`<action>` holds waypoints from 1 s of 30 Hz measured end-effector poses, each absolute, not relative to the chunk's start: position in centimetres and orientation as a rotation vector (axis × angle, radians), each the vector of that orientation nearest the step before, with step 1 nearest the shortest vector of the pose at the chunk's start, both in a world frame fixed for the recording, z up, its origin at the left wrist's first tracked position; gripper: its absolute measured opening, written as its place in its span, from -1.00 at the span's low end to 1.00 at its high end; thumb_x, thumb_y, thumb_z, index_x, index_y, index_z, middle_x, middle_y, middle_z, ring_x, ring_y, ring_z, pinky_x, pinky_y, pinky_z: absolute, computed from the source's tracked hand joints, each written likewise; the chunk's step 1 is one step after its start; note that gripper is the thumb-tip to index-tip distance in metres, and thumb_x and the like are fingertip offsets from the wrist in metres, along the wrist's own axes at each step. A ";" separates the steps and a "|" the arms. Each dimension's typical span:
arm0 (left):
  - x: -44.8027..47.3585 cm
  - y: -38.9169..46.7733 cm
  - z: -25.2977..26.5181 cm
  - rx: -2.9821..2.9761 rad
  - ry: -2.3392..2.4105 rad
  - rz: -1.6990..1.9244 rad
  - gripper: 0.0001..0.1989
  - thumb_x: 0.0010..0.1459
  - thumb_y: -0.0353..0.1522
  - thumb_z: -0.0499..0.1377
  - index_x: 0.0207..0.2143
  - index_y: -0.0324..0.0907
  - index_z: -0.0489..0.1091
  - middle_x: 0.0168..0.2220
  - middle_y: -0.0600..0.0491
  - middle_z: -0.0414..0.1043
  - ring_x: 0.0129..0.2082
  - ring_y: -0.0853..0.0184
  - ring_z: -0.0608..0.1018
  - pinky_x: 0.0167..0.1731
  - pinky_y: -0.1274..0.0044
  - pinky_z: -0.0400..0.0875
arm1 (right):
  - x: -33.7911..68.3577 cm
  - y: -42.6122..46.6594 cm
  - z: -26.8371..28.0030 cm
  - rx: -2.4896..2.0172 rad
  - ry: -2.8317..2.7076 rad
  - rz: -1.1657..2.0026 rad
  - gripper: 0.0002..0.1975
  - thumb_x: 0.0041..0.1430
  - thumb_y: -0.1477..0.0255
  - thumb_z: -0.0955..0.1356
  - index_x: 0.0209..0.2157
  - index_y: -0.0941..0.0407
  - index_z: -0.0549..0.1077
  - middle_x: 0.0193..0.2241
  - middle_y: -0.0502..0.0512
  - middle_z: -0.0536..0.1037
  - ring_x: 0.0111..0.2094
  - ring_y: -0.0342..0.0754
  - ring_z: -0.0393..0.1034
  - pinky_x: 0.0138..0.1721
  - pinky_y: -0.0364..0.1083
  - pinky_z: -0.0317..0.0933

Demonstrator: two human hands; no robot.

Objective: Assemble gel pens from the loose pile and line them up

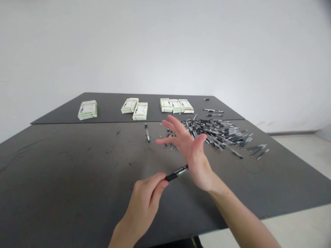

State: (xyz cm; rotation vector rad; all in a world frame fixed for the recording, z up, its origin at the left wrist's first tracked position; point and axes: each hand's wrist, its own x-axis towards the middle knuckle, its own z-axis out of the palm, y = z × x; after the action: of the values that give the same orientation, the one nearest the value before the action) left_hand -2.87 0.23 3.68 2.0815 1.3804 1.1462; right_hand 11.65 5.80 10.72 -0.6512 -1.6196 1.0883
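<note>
Between thumb and fingers, my left hand (144,198) grips the rear part of a black pen (177,173) above the table. The pen's other end meets the palm side of my right hand (192,156), close to the wrist. My right hand is open, its fingers spread and pointing away to the left. Just beyond it lies a big pile of pens (219,132), partly hidden by my fingers. A single pen (147,133) rests apart, to the left of the pile.
Green-and-white boxes stand on the far table section: one box (88,110) at left, two in the middle, including a box (140,111), and three at right, including a box (176,106). A few loose pens (214,111) lie at far right. A seam crosses the dark table (64,172).
</note>
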 end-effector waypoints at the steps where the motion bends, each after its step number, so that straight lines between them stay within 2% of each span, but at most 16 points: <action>1: -2.7 0.2 3.8 2.023 1.384 1.145 -0.74 0.23 -0.28 -0.02 -0.46 -0.14 0.35 -0.67 0.22 0.25 -0.69 0.51 0.31 -0.64 0.66 0.13 | 11.9 6.0 10.8 -0.631 -1.509 1.019 -0.35 0.21 0.00 -0.14 0.10 -0.05 0.22 0.07 0.07 0.32 -0.16 -0.07 0.39 0.02 0.04 0.14; 3: -2.6 0.2 3.8 1.893 1.408 1.164 -0.70 0.24 -0.25 -0.05 -0.49 -0.15 0.32 -0.69 0.23 0.14 -0.70 0.52 0.24 -0.66 0.66 0.08 | 12.6 6.3 10.8 -0.616 -1.314 0.915 -0.49 0.25 0.04 -0.01 -0.10 0.00 0.35 -0.21 0.05 0.47 -0.39 -0.15 0.39 -0.24 -0.07 0.27; 4: -2.7 0.2 3.7 1.820 1.428 1.186 -0.68 0.25 -0.23 -0.09 -0.49 -0.15 0.30 -0.70 0.24 0.08 -0.70 0.51 0.20 -0.67 0.66 0.06 | 13.0 6.2 10.7 -0.633 -1.268 0.911 -0.60 0.25 0.08 0.08 -0.20 0.02 0.36 -0.37 0.00 0.48 -0.53 -0.20 0.32 -0.40 -0.15 0.25; 5: -2.9 0.2 3.6 1.747 1.450 1.214 -0.66 0.26 -0.22 -0.12 -0.48 -0.15 0.28 -0.70 0.25 0.03 -0.71 0.51 0.17 -0.68 0.66 0.05 | 13.4 6.1 10.4 -0.672 -1.271 0.946 -0.70 0.22 0.13 0.18 -0.28 0.04 0.35 -0.51 -0.06 0.44 -0.63 -0.24 0.22 -0.54 -0.20 0.16; 7: -3.2 0.2 3.4 1.612 1.488 1.267 -0.64 0.28 -0.20 -0.18 -0.46 -0.15 0.24 -0.70 0.25 -0.02 -0.70 0.50 0.14 -0.68 0.66 0.04 | 13.9 5.5 9.6 -0.802 -1.401 1.095 -0.77 0.12 0.20 0.31 -0.37 0.08 0.32 -0.66 -0.13 0.37 -0.72 -0.28 0.08 -0.67 -0.25 -0.01; 10: -3.3 0.2 3.1 1.479 1.500 1.292 -0.64 0.27 -0.17 -0.17 -0.44 -0.16 0.23 -0.69 0.25 0.02 -0.69 0.51 0.16 -0.68 0.67 0.06 | 13.6 4.6 8.2 -1.045 -1.678 1.219 -0.75 0.02 0.24 0.38 -0.37 0.11 0.33 -0.69 -0.11 0.38 -0.69 -0.26 0.13 -0.66 -0.26 -0.03; 12: -3.2 0.2 3.1 1.442 1.476 1.263 -0.64 0.25 -0.15 -0.14 -0.46 -0.17 0.23 -0.69 0.25 0.05 -0.69 0.51 0.18 -0.69 0.67 0.06 | 12.7 4.2 7.7 -1.141 -1.813 1.186 -0.77 0.04 0.27 0.37 -0.33 0.12 0.34 -0.69 -0.11 0.39 -0.68 -0.25 0.17 -0.64 -0.26 -0.01; 15: -2.9 0.0 3.2 1.426 1.436 1.196 -0.59 0.23 -0.11 -0.12 -0.49 -0.18 0.26 -0.71 0.24 0.07 -0.73 0.52 0.19 -0.73 0.66 0.07 | 10.8 4.2 7.2 -1.169 -1.923 1.060 -0.81 0.10 0.29 0.32 -0.40 0.13 0.33 -0.67 -0.08 0.41 -0.65 -0.23 0.21 -0.61 -0.26 0.01; 18: -3.1 -0.1 3.2 1.426 1.429 1.146 -0.57 0.23 -0.10 -0.16 -0.38 -0.19 0.34 -0.70 0.21 0.19 -0.75 0.49 0.27 -0.72 0.62 0.18 | 9.3 4.5 7.0 -1.149 -1.935 0.992 -0.78 0.14 0.30 0.28 -0.51 0.11 0.25 -0.69 -0.10 0.37 -0.67 -0.24 0.20 -0.64 -0.26 -0.02; 20: -3.5 -0.3 2.8 1.430 1.456 1.137 -0.60 0.23 -0.12 -0.13 -0.17 -0.18 0.34 -0.53 0.10 0.41 -0.58 0.39 0.47 -0.51 0.53 0.38 | 8.7 5.1 7.2 -1.154 -1.903 0.953 -0.75 0.17 0.29 0.25 -0.53 0.09 0.19 -0.74 -0.15 0.30 -0.71 -0.25 0.16 -0.67 -0.27 -0.06; 21: -3.8 -0.4 2.5 1.445 1.508 1.156 -0.60 0.22 -0.13 -0.11 -0.06 -0.16 0.29 -0.35 0.01 0.49 -0.38 0.32 0.54 -0.33 0.45 0.42 | 8.4 5.6 7.5 -1.164 -1.886 0.915 -0.73 0.17 0.28 0.24 -0.54 0.09 0.16 -0.76 -0.16 0.27 -0.72 -0.25 0.15 -0.67 -0.27 -0.06; 22: -4.2 -0.6 2.1 1.467 1.590 1.195 -0.57 0.22 -0.14 -0.09 0.05 -0.14 0.21 -0.15 -0.05 0.46 -0.16 0.26 0.51 -0.14 0.35 0.37 | 8.1 6.3 7.9 -1.173 -1.877 0.870 -0.72 0.18 0.26 0.23 -0.54 0.08 0.15 -0.77 -0.17 0.25 -0.73 -0.24 0.15 -0.66 -0.27 -0.05; 24: -5.1 -1.1 1.2 1.528 1.823 1.318 -0.51 0.21 -0.16 -0.06 0.16 -0.08 0.05 0.14 -0.07 0.22 0.15 0.20 0.26 0.09 0.22 0.14 | 7.3 8.3 9.0 -1.193 -1.889 0.773 -0.70 0.20 0.23 0.21 -0.55 0.08 0.14 -0.79 -0.17 0.25 -0.73 -0.24 0.17 -0.62 -0.26 0.01; 25: -5.6 -1.4 0.8 1.531 1.914 1.377 -0.51 0.21 -0.18 -0.05 0.17 -0.07 0.02 0.17 -0.05 0.17 0.18 0.20 0.22 0.11 0.21 0.12 | 6.7 9.5 9.7 -1.213 -1.920 0.719 -0.69 0.20 0.23 0.20 -0.55 0.09 0.16 -0.79 -0.16 0.26 -0.72 -0.23 0.20 -0.58 -0.26 0.04; 28: -6.6 -2.4 0.1 1.581 2.019 1.507 -0.59 0.21 -0.23 -0.03 0.10 -0.06 0.11 0.09 -0.04 0.27 0.09 0.23 0.33 0.06 0.25 0.22 | 4.2 13.6 11.4 -1.355 -2.060 0.537 -0.67 0.24 0.26 0.15 -0.55 0.11 0.23 -0.75 -0.11 0.32 -0.61 -0.20 0.30 -0.45 -0.23 0.12; 30: -6.9 -2.9 0.1 1.708 2.036 1.517 -0.64 0.20 -0.27 -0.01 0.05 -0.07 0.17 0.04 -0.03 0.31 0.05 0.25 0.37 0.02 0.30 0.29 | 1.9 16.3 11.7 -1.389 -2.142 0.538 -0.67 0.22 0.27 0.18 -0.56 0.14 0.30 -0.74 -0.06 0.34 -0.51 -0.15 0.36 -0.37 -0.20 0.15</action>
State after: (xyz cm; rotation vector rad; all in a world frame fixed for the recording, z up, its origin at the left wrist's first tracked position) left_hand -6.94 -2.88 0.10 1.7085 2.0356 1.5173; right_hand 1.88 16.28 11.68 -1.3891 -2.1421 0.5385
